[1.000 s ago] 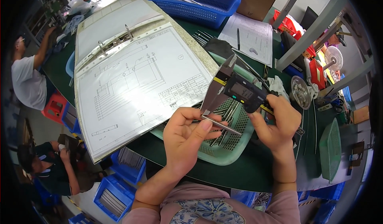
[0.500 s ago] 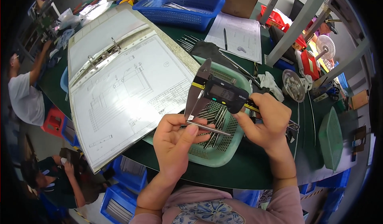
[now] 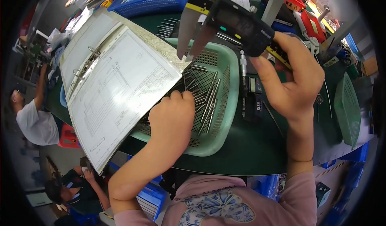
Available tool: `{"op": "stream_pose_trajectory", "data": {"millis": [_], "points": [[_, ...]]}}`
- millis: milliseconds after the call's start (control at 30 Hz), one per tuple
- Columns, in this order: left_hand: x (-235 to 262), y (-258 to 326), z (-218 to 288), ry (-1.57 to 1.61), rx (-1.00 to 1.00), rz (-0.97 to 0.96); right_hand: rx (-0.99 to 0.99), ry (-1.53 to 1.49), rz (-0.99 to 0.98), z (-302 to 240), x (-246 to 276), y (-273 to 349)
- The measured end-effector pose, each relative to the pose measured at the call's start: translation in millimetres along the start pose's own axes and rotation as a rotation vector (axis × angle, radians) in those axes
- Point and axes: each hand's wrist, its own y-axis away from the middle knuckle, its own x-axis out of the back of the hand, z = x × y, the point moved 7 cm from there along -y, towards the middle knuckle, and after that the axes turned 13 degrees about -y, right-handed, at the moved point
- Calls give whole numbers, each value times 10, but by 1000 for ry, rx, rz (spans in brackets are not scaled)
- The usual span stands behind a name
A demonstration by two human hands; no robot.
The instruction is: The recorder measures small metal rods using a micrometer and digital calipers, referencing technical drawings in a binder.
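Note:
My right hand (image 3: 295, 77) grips a black digital caliper (image 3: 237, 25) with a yellow-marked bar, lifted above the table. The caliper's jaws point down and stand apart, with nothing seen between them. My left hand (image 3: 173, 119) is over the left part of a green perforated basket (image 3: 227, 117), seen from the back with its fingers curled down. Its fingertips are hidden, so I cannot make out what they hold. Thin metal pins (image 3: 211, 101) lie loosely in the basket beside that hand.
An open ring binder with a technical drawing (image 3: 124, 81) overhangs the basket's left side. A digital micrometer (image 3: 244, 79) lies right of the basket. Behind are a blue basket (image 3: 148, 5) and a metal post (image 3: 276, 5). Another green basket (image 3: 348, 109) stands far right. Two people sit at left.
My left hand, which held a metal pin at the caliper's jaws, has gone down into the basket. My right hand has moved the caliper up and right. The view has shifted.

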Motion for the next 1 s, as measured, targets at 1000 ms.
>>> {"op": "stream_pose_trajectory", "data": {"millis": [1000], "points": [[58, 291, -235, 1956, 347, 292, 174, -13, -21, -236, -45, -3]]}}
